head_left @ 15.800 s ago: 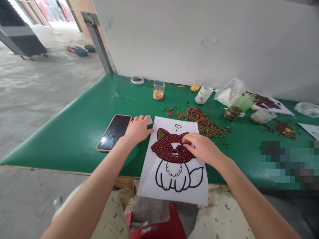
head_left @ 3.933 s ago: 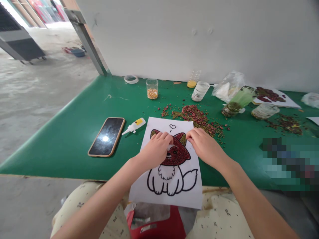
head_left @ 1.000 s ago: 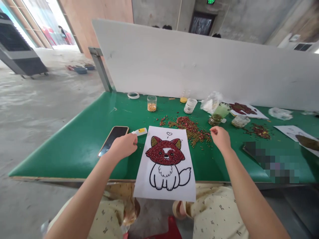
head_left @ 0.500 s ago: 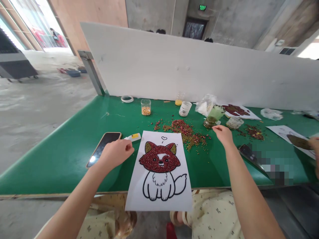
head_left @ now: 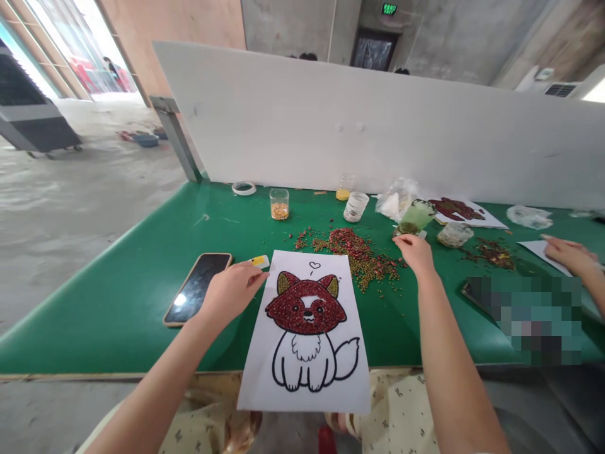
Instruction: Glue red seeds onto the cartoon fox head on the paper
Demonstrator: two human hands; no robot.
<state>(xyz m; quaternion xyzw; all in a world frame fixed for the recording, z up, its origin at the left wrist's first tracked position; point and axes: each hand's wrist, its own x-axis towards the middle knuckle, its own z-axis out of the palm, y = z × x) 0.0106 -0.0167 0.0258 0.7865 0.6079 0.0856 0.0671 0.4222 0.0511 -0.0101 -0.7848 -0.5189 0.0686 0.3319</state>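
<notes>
Right hand (head_left: 416, 253) pinched right of bean pile (head_left: 359, 253), left hand (head_left: 230, 291) half-curled left of drawing (head_left: 307, 312); anything held can't be made out.

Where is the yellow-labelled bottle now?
In the head view, left of centre, the bottle lies between the phone and the animal drawing, partly hidden behind the left hand.

the left hand (head_left: 231, 293) is near a phone (head_left: 196, 287), the right hand (head_left: 416, 253) near scattered beans (head_left: 362, 255), an animal drawing (head_left: 307, 312) between them.
</notes>
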